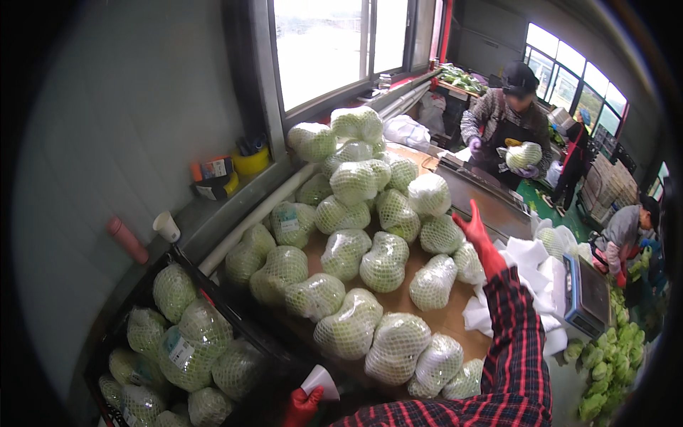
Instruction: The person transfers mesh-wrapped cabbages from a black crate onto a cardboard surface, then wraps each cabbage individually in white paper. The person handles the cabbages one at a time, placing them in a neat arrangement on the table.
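Note:
My right hand (478, 237), in a red glove, reaches out with thumb and fingers apart. It is beside a pale green vegetable (442, 234) wrapped in foam netting and clear film; whether they touch, I cannot tell. My left hand (305, 406), gloved in red too, grips a white piece (321, 382), perhaps paper, at the bottom edge. Several more netted vegetables lie on the brown tabletop (392, 301), piled up towards the window. One in the pile bears a printed label (288, 219).
At left, a black crate (187, 260) holds netted vegetables, some labelled. A paper cup (167, 226) and tape rolls (251, 160) stand on the ledge. White foam nets (525, 261), a scale (587, 296) and leafy greens (611, 363) are at right. A co-worker (504, 125) holds a netted vegetable opposite.

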`<state>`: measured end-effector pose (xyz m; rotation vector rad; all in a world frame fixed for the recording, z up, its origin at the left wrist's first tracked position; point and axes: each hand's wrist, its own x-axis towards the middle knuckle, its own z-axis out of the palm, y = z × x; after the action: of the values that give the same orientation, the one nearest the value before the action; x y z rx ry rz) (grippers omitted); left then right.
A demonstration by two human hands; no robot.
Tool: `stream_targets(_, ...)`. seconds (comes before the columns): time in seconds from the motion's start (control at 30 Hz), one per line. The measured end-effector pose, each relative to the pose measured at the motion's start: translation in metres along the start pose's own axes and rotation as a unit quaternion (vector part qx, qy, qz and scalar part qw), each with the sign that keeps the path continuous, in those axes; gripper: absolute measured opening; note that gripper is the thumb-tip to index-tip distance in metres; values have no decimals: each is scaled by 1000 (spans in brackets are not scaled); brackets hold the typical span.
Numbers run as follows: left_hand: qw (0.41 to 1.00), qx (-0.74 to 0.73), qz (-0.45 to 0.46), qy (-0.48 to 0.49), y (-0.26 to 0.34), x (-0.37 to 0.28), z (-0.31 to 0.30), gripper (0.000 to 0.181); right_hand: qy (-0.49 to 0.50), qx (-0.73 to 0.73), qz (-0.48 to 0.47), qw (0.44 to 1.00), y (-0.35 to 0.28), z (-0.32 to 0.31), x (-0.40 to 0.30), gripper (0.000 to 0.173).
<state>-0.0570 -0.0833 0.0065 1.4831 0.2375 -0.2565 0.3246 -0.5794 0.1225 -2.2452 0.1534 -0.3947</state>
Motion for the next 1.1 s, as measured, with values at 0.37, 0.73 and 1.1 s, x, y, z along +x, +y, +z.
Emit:
stream_targets(0.37,980,47,-41,189,59,5,54,40,-87,109,34,990,36,64,158,79)
stream_targets(0.73,999,5,-34,35,49,50,41,24,183,32,-163,969,75,-48,-65,58)
stream_targets(1.1,998,31,-15,-52,11,85,33,32,93,-44,-14,995,97,-45,-294,92)
